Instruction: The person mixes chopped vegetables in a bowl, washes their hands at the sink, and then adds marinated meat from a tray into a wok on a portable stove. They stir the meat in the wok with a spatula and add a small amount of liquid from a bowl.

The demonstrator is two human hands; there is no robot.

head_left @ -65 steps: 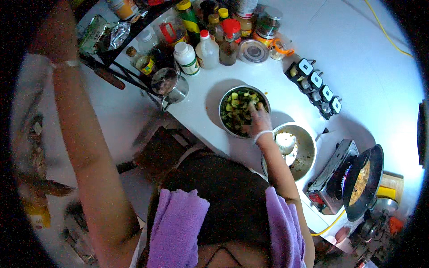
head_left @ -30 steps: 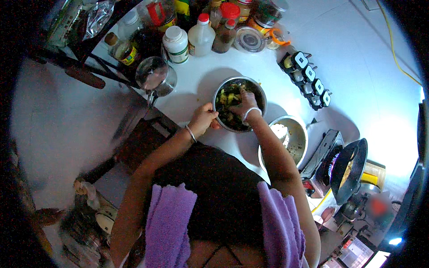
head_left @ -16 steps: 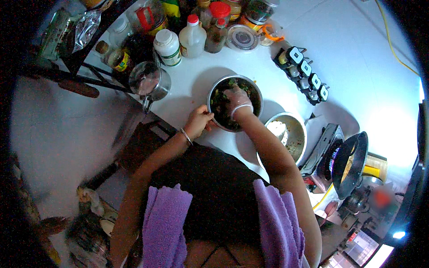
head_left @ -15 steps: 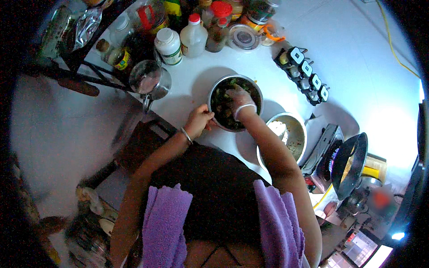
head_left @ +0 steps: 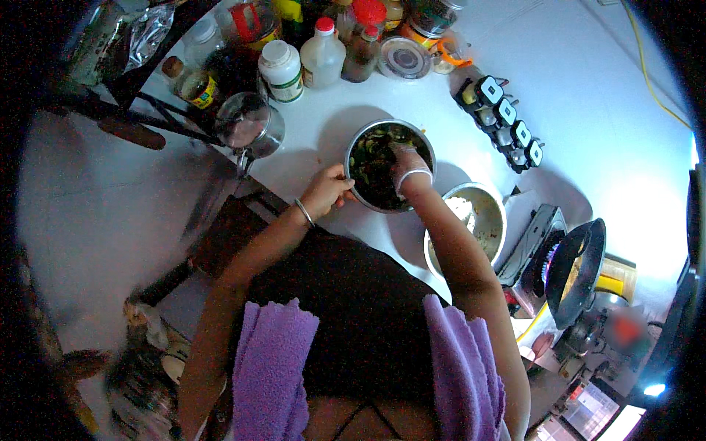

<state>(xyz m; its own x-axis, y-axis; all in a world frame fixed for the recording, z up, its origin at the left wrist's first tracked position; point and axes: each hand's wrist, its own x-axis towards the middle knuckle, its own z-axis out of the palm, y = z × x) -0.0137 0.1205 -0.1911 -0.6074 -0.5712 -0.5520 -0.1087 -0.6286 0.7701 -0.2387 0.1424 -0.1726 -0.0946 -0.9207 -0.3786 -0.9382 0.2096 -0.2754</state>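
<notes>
A round metal bowl (head_left: 390,121) stands on the white table in front of me, with dark green, wet-looking pieces of food (head_left: 371,163) inside. My left hand (head_left: 326,191) holds the bowl's left rim between thumb and fingers. In the right half of the bowl is my right hand (head_left: 409,165), wearing a clear plastic glove. Its fingers reach down into the food, so I cannot see whether they are closed on any of it. A second, pale bowl (head_left: 491,214) with something white in it sits to the right, partly behind my right forearm.
On the right, a portable gas stove (head_left: 540,220) burns with a blue flame beside a black wok (head_left: 566,316). A black condiment rack (head_left: 504,121) stands at the far right. Far left are a metal pot (head_left: 273,140), a white jar (head_left: 282,73), a jug (head_left: 322,62) and several bottles.
My gloved right hand has shifted right within the bowl, showing more of the green food on the left. My left hand stays on the rim.
</notes>
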